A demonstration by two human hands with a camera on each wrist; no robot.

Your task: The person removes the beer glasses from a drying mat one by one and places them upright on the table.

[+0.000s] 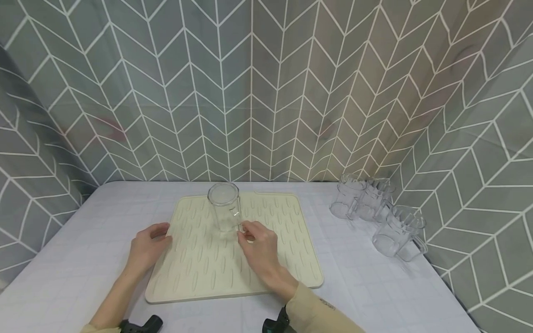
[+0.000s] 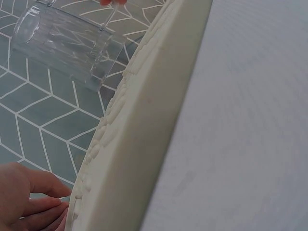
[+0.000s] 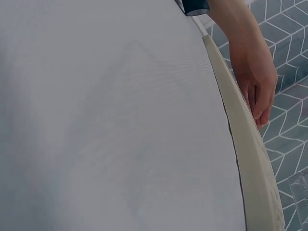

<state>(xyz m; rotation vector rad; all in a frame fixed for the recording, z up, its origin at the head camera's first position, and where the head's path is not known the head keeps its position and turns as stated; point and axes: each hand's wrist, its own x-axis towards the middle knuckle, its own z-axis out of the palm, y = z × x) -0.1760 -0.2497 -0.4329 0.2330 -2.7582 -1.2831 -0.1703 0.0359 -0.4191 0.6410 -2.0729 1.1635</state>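
A clear glass mug (image 1: pixel 225 210) is held over the cream ridged mat (image 1: pixel 200 273). My right hand (image 1: pixel 262 247) pinches its handle from the right; the left wrist view shows a strip of patterned curtain between the mug's (image 2: pixel 62 43) lower end and the mat (image 2: pixel 149 96). At the mat's left edge rests my left hand (image 1: pixel 149 247), its fingers loosely bent and their tips right at the rim. The right wrist view also catches the left hand (image 3: pixel 255 77) beside the mat (image 3: pixel 240 130), with a sliver of the mug (image 3: pixel 299 190) at the right border.
Several more glass mugs (image 1: pixel 349 196) stand close together on the right of the white-covered table (image 1: pixel 354 286), one mug (image 1: pixel 397 231) nearer the front with its handle turned right. Grey curtains (image 1: pixel 266 92) with white chevron lines enclose the back and sides.
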